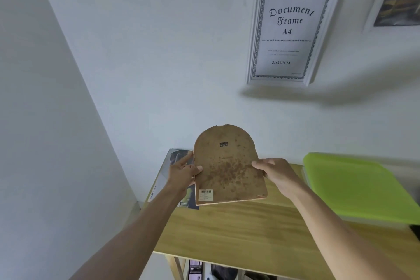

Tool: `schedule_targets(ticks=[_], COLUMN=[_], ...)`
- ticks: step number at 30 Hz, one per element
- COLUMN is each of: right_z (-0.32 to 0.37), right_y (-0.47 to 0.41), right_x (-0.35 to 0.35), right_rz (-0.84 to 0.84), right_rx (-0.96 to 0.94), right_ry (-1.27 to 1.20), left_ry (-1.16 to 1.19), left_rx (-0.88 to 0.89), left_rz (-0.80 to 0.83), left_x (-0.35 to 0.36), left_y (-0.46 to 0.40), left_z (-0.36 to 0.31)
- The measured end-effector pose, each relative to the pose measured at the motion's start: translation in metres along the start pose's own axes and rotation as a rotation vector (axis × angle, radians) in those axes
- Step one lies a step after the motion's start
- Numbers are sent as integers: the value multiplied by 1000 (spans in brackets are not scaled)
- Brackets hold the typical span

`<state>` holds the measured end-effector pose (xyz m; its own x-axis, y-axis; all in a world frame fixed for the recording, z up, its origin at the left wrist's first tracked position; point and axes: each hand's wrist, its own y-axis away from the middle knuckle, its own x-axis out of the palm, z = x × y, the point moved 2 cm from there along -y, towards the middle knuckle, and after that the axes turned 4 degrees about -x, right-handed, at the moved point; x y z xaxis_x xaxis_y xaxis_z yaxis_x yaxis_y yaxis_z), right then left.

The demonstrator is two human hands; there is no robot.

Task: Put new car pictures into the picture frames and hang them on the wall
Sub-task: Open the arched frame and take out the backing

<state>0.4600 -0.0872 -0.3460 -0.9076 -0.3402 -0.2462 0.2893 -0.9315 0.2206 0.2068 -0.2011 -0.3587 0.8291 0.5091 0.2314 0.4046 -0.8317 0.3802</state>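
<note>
The arched frame [228,166] is held up in the air over the wooden table [238,229], with its brown spotty back and little metal hanger [223,144] facing the person. The left hand [183,171] pinches its left edge, thumb on the back and one finger pointing straight out, and the right hand [273,171] pinches the right edge with its thumb on the back too. It looks stiff, flat and light, but the front may be glass and could break, so holding both side edges seems best.
</note>
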Motion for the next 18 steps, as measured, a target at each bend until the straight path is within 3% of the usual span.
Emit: schedule_targets(ticks=[5,10,14,18], right_z=[-23,-39,-48,-59], right_y=[-3,-18,-32,-46], right_x=[0,3,6,5], right_rz=[8,-53,-66,-89], right_rx=[129,285,329,338], right_ry=[-115,-240,-295,-308], left_ry=[18,-141,-237,-230], left_rx=[-68,-172,-253,-284], left_rz=[11,110,192,150], left_x=[2,-7,-17,-18], left_y=[-7,-20,-41,-70], left_z=[15,24,24,27])
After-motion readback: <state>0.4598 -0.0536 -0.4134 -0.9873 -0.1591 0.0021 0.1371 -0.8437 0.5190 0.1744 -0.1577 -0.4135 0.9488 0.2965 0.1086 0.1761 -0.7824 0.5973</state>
